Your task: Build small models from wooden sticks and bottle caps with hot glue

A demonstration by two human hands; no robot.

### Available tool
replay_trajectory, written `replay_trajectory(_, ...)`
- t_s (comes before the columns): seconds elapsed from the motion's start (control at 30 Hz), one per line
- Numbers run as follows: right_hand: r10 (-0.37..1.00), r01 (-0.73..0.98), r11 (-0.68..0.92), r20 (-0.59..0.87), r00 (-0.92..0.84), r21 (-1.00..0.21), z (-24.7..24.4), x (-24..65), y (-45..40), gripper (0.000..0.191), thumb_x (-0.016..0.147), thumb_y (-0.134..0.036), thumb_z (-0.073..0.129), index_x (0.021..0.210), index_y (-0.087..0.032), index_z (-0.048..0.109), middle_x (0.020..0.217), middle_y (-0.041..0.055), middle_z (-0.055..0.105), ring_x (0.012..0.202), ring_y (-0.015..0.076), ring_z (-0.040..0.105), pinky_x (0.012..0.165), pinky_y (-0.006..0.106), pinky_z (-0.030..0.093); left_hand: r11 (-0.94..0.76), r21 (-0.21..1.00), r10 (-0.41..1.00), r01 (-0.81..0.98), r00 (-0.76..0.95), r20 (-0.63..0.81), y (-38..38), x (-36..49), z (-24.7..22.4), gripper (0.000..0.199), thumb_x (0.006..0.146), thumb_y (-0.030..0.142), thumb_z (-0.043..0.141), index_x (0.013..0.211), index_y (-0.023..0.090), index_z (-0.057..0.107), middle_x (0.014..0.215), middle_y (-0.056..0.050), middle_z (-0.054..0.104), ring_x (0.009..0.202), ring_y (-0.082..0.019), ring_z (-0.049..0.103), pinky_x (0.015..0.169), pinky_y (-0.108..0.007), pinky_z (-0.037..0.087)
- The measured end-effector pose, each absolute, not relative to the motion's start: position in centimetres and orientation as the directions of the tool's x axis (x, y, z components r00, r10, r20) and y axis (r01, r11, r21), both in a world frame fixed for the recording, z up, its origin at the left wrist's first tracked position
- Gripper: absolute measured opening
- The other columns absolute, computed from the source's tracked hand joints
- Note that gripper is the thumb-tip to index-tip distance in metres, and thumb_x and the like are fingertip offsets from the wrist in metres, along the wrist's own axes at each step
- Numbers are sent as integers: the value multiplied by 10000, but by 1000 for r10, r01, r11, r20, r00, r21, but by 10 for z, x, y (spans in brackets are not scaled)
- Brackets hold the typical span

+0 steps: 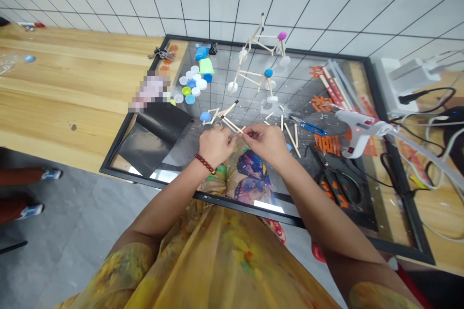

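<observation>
My left hand (216, 146), a beaded bracelet at its wrist, is closed on a small stick frame (229, 123) of thin wooden sticks with black tips. A blue ball-like piece (205, 116) sits at the frame's left end. My right hand (267, 142) pinches the near end of a stick on that same frame, its fingertips close to my left hand's. Parts of the frame are hidden behind the left fingers. Beyond my hands stand similar stick frames with white bottle-cap wheels, one topped by a blue piece (268, 73), another by a magenta piece (282, 35).
Several bottle caps (196, 91) lie at the glass top's left, near black sheets (163, 123). To the right are loose sticks (291, 139), blue snips (313, 128), black scissors (335, 178) and a white glue gun (357, 128) with cords. A tiled wall (308, 0) bounds the back.
</observation>
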State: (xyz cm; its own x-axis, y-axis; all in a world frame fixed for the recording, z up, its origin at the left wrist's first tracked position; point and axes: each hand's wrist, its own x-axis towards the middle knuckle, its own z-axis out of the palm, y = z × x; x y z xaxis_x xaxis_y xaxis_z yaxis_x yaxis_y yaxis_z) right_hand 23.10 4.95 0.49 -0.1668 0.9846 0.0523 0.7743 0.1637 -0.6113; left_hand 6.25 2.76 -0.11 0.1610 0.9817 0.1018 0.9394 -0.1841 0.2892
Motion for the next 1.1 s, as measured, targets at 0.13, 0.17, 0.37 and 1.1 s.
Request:
replay_trajectory(0.13,984,776,171,74,-159,-606,12,232,45,152,802,-310,645,790,-232,775,694,28,735,669,196,663,602,285,419,-253,326,960,911,194,202,18,57,4,344,952,449,556,771,197,706,775,-55,703,754,-195,666,659,-314,433)
replay_trajectory(0.17,984,777,176,80,-160,-605,14,232,44,154,808,-310,641,795,-233,775,710,32,742,687,203,671,612,290,427,-275,349,947,896,191,257,15,54,7,341,956,431,553,749,201,696,752,-47,693,740,-181,657,668,-308,442)
replay_trajectory(0.37,969,804,243,174,-175,-543,27,233,39,176,840,-312,623,830,-232,779,786,50,763,737,219,687,641,309,428,-392,445,762,805,13,647,12,25,31,205,965,321,559,829,219,674,779,-35,684,751,-147,635,737,-282,519)
replay_trajectory(1.1,921,803,367,304,-243,-470,31,235,32,157,853,-249,591,788,-212,729,751,49,716,720,195,636,653,293,392,-628,-138,692,766,631,351,43,55,43,278,1011,177,418,1040,178,694,1126,-77,712,971,-222,615,731,-345,446)
